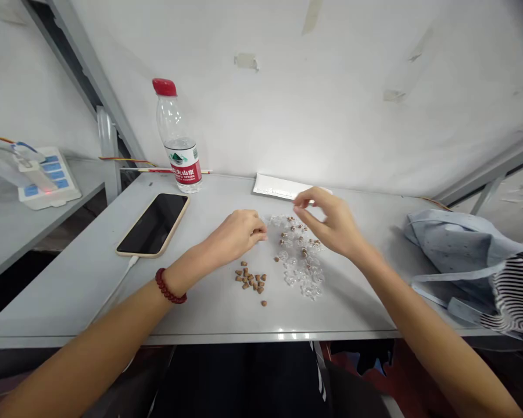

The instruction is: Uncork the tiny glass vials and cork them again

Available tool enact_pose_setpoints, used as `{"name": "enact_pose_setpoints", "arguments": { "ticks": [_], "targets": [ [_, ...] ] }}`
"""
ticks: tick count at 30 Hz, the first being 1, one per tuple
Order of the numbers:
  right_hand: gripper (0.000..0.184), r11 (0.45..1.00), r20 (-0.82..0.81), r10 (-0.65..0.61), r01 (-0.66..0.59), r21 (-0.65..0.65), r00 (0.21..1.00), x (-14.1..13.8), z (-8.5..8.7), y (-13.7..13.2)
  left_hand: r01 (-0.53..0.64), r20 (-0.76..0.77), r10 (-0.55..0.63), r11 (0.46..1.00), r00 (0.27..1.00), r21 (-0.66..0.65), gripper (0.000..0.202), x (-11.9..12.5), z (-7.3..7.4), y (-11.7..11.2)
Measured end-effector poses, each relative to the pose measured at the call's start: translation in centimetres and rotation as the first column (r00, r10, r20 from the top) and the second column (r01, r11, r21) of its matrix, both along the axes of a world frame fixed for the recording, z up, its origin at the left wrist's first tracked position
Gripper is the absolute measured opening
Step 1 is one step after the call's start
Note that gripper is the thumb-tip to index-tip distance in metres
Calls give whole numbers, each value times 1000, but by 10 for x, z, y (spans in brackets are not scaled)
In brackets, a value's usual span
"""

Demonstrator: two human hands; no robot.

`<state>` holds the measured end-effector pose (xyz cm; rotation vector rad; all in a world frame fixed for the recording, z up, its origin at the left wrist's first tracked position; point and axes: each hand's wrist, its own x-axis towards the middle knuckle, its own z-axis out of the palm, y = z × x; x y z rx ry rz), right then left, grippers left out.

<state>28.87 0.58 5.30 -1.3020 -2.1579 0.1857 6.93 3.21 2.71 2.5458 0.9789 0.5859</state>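
Note:
My left hand (235, 235) rests low over the grey table (192, 331), its fingers curled at the edge of a heap of small clear glass pieces (298, 273). Some of these carry tiny brown bits. Just below that hand lies a scatter of small brown cork-like pellets (250, 280). My right hand (326, 223) hovers above the heap, with thumb and forefinger close together. Whether either hand holds a tiny piece is hidden by the fingers. A red bead bracelet (169, 285) circles my left wrist.
A black smartphone (152, 225) with a charging cable lies left of my hands. Behind it stands a red-capped water bottle (176, 139). A white packet (279, 187) lies at the back edge. Folded blue and striped cloth (466, 261) sits at right; a power strip (47, 177) sits on a lower left shelf.

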Motion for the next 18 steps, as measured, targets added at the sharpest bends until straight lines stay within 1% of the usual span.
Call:
{"name": "enact_pose_setpoints", "arguments": {
  "ticks": [2,4,5,7,10,13,15,18],
  "targets": [
    [14,997,12,29,-28,-66,1000,-2,-10,17,-10,-91,20,993,996,115,20,-2,-5,3],
    [15,987,45,69,-61,-149,997,-2,-22,33,-14,-145,44,979,988,201,24,-5,-10,6],
    [16,983,44,83,-75,-165,996,-2,-27,38,-17,-161,56,972,985,232,25,-6,-11,6],
    [17,987,45,75,-68,-146,996,0,-37,43,-25,-179,77,961,981,275,27,-7,-12,4],
    [15,993,70,61,-53,-103,996,1,-45,40,-12,-191,73,954,979,300,28,-5,-12,-1],
    [15,995,152,45,-32,-89,987,-2,-51,35,25,-182,31,955,983,295,26,-2,-12,-5],
    [15,998,205,4,9,-64,979,-4,-53,34,34,-143,7,960,990,278,25,1,-12,-7],
    [13,998,221,-27,37,-41,975,-7,-53,32,20,-40,-11,973,999,230,23,5,-13,-10]
  ]
}}
